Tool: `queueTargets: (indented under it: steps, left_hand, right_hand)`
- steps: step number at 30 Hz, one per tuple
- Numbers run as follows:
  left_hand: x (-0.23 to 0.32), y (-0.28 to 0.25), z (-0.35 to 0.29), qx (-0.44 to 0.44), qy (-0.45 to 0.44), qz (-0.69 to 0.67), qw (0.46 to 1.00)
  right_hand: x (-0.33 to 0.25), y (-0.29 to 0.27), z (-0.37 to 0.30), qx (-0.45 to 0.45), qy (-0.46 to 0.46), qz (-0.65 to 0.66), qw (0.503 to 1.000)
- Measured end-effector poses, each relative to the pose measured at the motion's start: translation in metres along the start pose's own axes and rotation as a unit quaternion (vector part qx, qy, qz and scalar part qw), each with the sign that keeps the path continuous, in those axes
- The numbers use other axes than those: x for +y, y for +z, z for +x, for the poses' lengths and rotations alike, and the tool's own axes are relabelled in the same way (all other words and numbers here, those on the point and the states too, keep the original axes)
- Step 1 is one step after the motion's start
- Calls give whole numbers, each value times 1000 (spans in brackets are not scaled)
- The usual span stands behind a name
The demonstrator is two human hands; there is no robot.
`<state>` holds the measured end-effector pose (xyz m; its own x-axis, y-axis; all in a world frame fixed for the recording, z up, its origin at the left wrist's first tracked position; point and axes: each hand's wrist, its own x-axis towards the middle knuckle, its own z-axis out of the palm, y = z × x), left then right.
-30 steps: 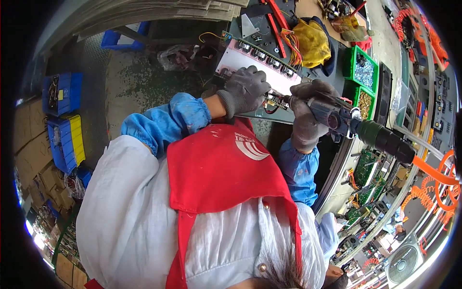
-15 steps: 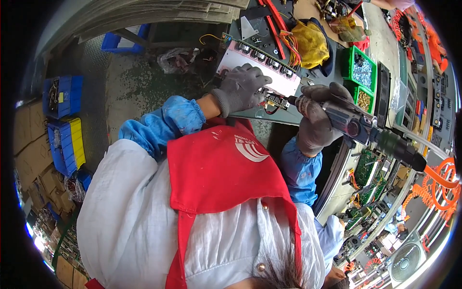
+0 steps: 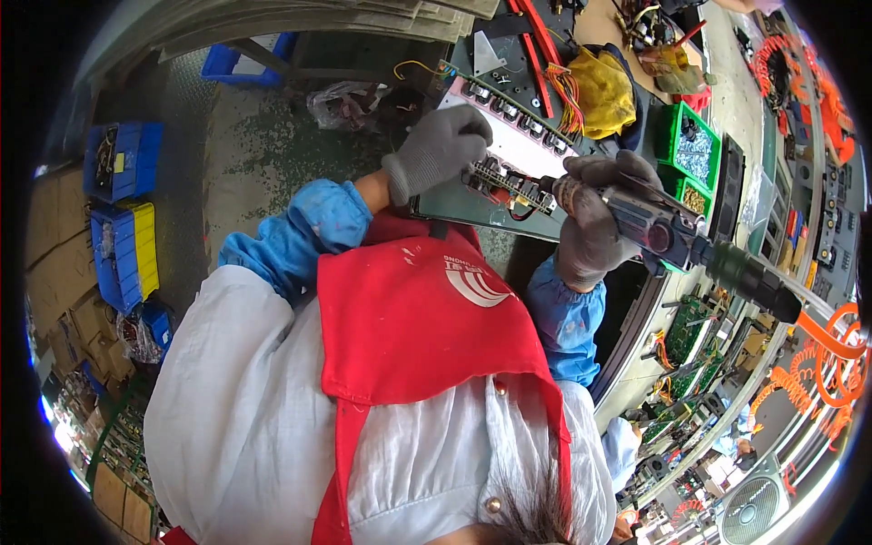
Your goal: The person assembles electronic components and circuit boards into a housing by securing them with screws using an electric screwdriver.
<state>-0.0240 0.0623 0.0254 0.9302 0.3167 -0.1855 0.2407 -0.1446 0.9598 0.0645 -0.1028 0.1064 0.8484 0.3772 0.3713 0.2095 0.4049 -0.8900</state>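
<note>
Head view: right hand (image 3: 592, 218) grips a power driver (image 3: 652, 232) at a circuit board (image 3: 513, 189); curled left hand (image 3: 438, 150), its hold unclear to me, partly hides the pale panel (image 3: 509, 136) alongside. Wires (image 3: 566, 95), yellow cloth (image 3: 602, 91) and green bins (image 3: 669, 134) crowd the surface (image 3: 447, 203) beside scuffed floor (image 3: 257, 136).

The circuit board (image 3: 520, 191) lay along the near edge of the workbench (image 3: 443, 200), before the panel (image 3: 516, 145). Behind the panel lay wires (image 3: 568, 98) (a cloth (image 3: 607, 95) just right).

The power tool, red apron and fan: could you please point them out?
Power tool (image 3: 661, 236), head view, on its body.
Red apron (image 3: 418, 318), head view, on its front.
Fan (image 3: 751, 510), head view, on its grille.
</note>
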Motion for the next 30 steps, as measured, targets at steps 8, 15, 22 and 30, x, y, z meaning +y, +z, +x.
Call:
queueTargets:
  steps: [8,15,22,30]
  left_hand:
    - [6,-10,0,-37,-152,-214,964]
    - [-15,5,-1,-14,-30,-20,999]
    - [-17,7,0,-42,-34,-15,998]
    - [-10,9,-3,-20,-27,68,997]
  right_hand:
    - [11,6,-4,-2,17,3,1000]
    - [11,9,-6,8,34,-39,999]
    - [13,8,-7,-3,23,-27,999]
    - [13,0,-9,-149,44,-36,987]
